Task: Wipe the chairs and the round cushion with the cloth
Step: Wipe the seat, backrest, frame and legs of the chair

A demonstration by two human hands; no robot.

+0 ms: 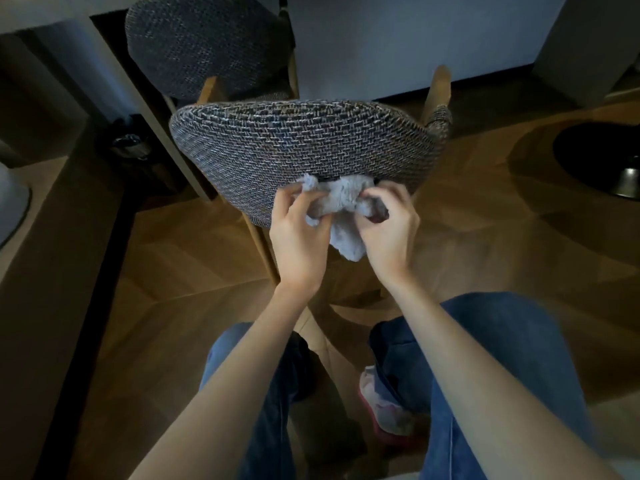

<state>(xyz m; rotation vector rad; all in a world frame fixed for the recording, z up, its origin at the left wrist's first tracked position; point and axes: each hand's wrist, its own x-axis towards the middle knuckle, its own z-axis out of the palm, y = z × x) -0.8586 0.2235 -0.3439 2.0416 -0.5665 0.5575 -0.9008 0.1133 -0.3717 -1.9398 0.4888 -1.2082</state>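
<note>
cloth btwn both hands, at chair

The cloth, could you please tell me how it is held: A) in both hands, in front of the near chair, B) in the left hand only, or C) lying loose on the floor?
A: the left hand and the right hand both pinch the crumpled cloth at the near edge of the woven chair.

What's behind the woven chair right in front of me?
A second woven chair stands behind the near chair; only its backrest shows, its seat and legs mostly covered.
</note>
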